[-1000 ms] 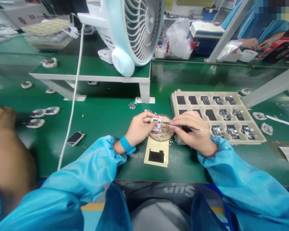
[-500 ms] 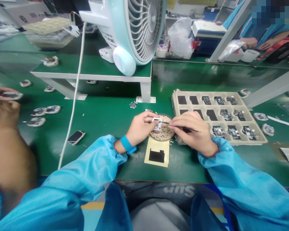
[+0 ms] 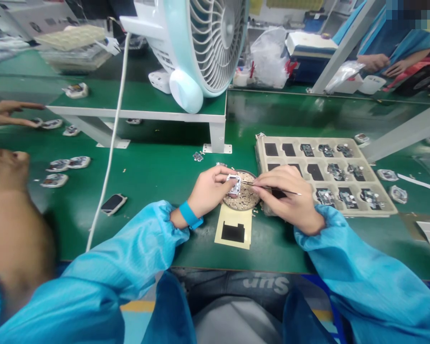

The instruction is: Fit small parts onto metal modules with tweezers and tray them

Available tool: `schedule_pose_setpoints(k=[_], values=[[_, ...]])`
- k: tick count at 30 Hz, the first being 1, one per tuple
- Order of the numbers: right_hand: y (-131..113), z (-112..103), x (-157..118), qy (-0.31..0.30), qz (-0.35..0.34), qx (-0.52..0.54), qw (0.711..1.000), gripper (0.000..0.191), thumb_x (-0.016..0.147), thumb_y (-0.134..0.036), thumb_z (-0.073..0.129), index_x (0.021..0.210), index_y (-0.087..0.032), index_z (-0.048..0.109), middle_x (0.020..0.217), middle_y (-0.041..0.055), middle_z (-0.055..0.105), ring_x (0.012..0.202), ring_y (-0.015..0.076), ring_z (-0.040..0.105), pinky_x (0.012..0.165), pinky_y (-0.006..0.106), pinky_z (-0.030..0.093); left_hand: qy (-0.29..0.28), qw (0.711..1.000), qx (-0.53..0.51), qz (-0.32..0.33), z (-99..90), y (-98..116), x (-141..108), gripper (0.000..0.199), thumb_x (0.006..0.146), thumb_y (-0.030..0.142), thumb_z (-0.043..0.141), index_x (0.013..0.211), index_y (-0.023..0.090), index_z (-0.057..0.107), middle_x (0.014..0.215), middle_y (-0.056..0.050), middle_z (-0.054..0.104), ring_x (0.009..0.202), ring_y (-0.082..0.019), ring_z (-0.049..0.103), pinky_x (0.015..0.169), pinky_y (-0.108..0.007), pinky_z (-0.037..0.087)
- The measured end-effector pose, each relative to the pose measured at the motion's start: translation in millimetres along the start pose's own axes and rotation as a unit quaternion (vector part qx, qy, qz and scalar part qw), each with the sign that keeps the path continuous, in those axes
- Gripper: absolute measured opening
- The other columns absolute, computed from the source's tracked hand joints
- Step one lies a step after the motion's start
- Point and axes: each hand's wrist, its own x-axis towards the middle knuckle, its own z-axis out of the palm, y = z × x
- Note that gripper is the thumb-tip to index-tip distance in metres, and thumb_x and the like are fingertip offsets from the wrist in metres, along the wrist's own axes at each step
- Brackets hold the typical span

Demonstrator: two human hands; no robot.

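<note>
My left hand (image 3: 212,187) pinches a small white watch-like case (image 3: 234,185) with a dark inside, over a round dish (image 3: 249,199) of tiny light bits. Tweezers (image 3: 272,188) are gripped in my right hand (image 3: 288,198); their tips point left at the case's edge, and whether they touch it I cannot tell. Below the dish lies a yellowish sheet (image 3: 220,236) bearing a black cut-out sticker (image 3: 233,233). Close to my right hand stands a beige compartment tray (image 3: 389,203) holding black pieces and small circuit boards.
A light blue fan (image 3: 186,91) stands on a raised green shelf (image 3: 103,102). Its white cable (image 3: 109,157) runs down to the table's front. Several cases (image 3: 79,163) lie at left, near a co-worker's hands (image 3: 7,114). Another person (image 3: 397,52) works behind the far rail.
At left, a co-worker's hand has reached forward, and a case it held now lies beside others on the table. My hands, the case and the tweezers have barely moved.
</note>
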Motion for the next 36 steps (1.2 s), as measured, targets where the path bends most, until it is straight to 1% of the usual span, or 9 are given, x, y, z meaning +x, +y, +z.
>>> schedule_pose_setpoints(k=[7,14,19,21,24,26,29,32,36], values=[[-1.6,-1.0,2.3,0.026,0.009,0.047,0.999,0.015,0.084,-0.014,0.077,0.094,-0.024,0.073,0.09,0.0036,0.079,0.083,0.0212,0.072,0.081,0.042,0.053,-0.002,0.999,-0.016,0.035,-1.9,-0.4,-1.3,0.028,0.085,0.03,0.075,0.106,0.012,0.07,0.088,-0.008,0.079,0.054,-0.012,0.068,0.041,-0.018,0.051],[0.9,-1.6,1.1,0.01,0.0,0.085,0.996,0.019,0.081,-0.013,0.079,0.095,-0.025,0.073,0.091,0.0035,0.079,0.083,0.0216,0.072,0.081,0.043,0.053,-0.003,0.996,-0.008,0.094,-4.4,-2.2,-1.1,0.027,0.085,0.029,0.077,0.106,0.013,0.075,0.1,-0.011,0.079,0.067,-0.012,0.071,0.046,-0.016,0.052],[1.7,-0.7,0.9,0.009,-0.005,0.09,0.996,0.02,0.082,-0.013,0.079,0.096,-0.025,0.073,0.092,0.0031,0.079,0.084,0.0212,0.071,0.082,0.043,0.053,0.005,0.994,0.006,0.107,-5.4,-3.2,-1.7,0.026,0.085,0.031,0.078,0.107,0.016,0.078,0.096,-0.009,0.08,0.064,-0.012,0.07,0.045,-0.016,0.052],[2.2,-0.3,0.7,0.005,0.0,0.088,0.996,0.019,0.083,-0.014,0.079,0.097,-0.024,0.073,0.093,0.0032,0.079,0.085,0.0212,0.071,0.082,0.043,0.053,0.008,0.994,0.007,0.112,-4.9,-3.4,-2.8,0.026,0.084,0.03,0.079,0.106,0.017,0.08,0.096,-0.009,0.08,0.067,-0.013,0.072,0.05,-0.018,0.057],[3.4,0.9,-0.5,-0.003,0.016,0.081,0.997,0.017,0.086,-0.017,0.078,0.1,-0.025,0.073,0.094,0.0029,0.079,0.087,0.0212,0.071,0.084,0.043,0.053,0.012,0.993,0.015,0.119,-3.4,-3.3,-5.2,0.024,0.083,0.029,0.08,0.105,0.019,0.081,0.101,-0.008,0.081,0.079,-0.018,0.077,0.067,-0.025,0.065],[4.4,1.9,-1.7,-0.012,0.025,0.075,0.997,0.015,0.087,-0.019,0.077,0.1,-0.025,0.072,0.095,0.0025,0.079,0.088,0.0212,0.07,0.085,0.043,0.052,0.014,0.992,0.026,0.126,-2.6,-3.0,-6.3,0.024,0.084,0.03,0.08,0.106,0.02,0.082,0.103,-0.008,0.081,0.086,-0.021,0.078,0.076,-0.031,0.067],[5.4,3.2,-3.2,-0.017,0.033,0.066,0.997,0.012,0.089,-0.02,0.075,0.1,-0.025,0.072,0.094,0.0023,0.078,0.087,0.021,0.069,0.086,0.043,0.051,0.016,0.987,0.051,0.153,-2.0,-2.2,-6.9,0.024,0.083,0.03,0.08,0.106,0.02,0.082,0.108,-0.009,0.08,0.095,-0.024,0.078,0.086,-0.035,0.066],[5.7,2.9,-3.5,-0.018,0.042,0.055,0.997,0.009,0.089,-0.02,0.073,0.097,-0.024,0.07,0.092,0.0025,0.077,0.086,0.0207,0.068,0.086,0.043,0.05,0.011,0.979,0.093,0.181,-2.1,-1.2,-7.0,0.023,0.084,0.029,0.079,0.105,0.02,0.082,0.11,-0.009,0.079,0.1,-0.024,0.077,0.093,-0.036,0.064],[5.2,1.4,-2.9,-0.022,0.044,0.045,0.998,0.007,0.089,-0.02,0.072,0.095,-0.024,0.07,0.091,0.0023,0.077,0.087,0.021,0.068,0.086,0.043,0.049,0.011,0.971,0.143,0.19,-2.8,-0.7,-7.7,0.024,0.087,0.032,0.076,0.108,0.023,0.082,0.114,-0.007,0.079,0.106,-0.024,0.075,0.101,-0.039,0.06]])
